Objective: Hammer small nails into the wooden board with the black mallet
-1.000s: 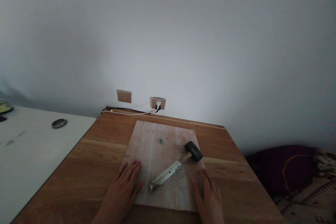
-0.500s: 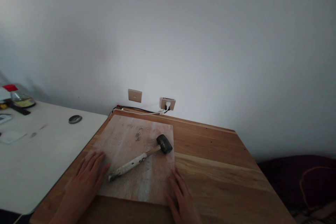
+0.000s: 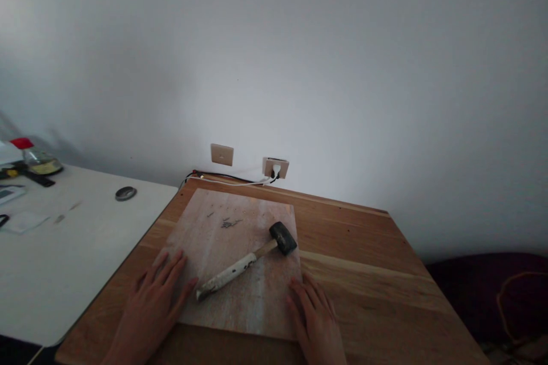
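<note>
Our board has slid slightly toward three o'clock on the table this past half-second; we grasp nothing, left hand spread at its eight o'clock edge, right hand at four. Our mallet lies across it, head toward two; small metal pieces sit near eleven.

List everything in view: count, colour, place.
Wooden table: 1, brown, centre
Board: 1, pale, on wooden table
Mallet: 1, black and whitish, on board
Metal pieces: several, grey, on board
White table: 1, white, left
Round object: 1, grey, white table
Bottle: 1, red-capped, far left
Other small items: several, mixed colours, far left
Wall: 1, pale grey, behind
Wall plates: 2, beige, wall
Plug: 1, white, right plate
Cables: black, white, table's back
Cloth: 1, purple, lower right
Left hand: 1, board's left edge
Right hand: 1, board's right edge
</note>
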